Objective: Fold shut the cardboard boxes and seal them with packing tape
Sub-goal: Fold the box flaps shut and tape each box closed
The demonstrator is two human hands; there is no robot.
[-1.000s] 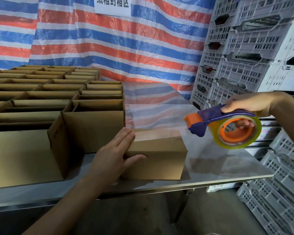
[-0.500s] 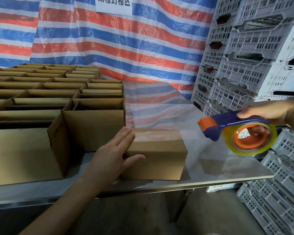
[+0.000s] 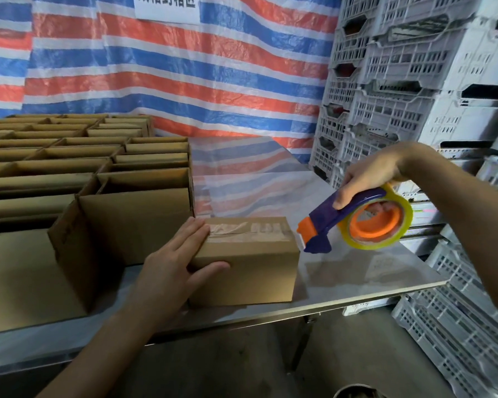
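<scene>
Sealed cardboard box (image 3: pixel 242 271) near the front edge of the steel desk (image 3: pixel 371 271), a strip of clear tape (image 3: pixel 247 229) along its top seam. The left hand (image 3: pixel 173 262) rests on the box's left end, fingers straight across the top and thumb laid on the front face. The right hand (image 3: pixel 368 176) grips the handle of the purple-and-orange tape dispenser (image 3: pixel 357 222), whose nose hangs just beside the box's right top edge; contact cannot be told. Open boxes (image 3: pixel 84 168) stand in rows to the left.
</scene>
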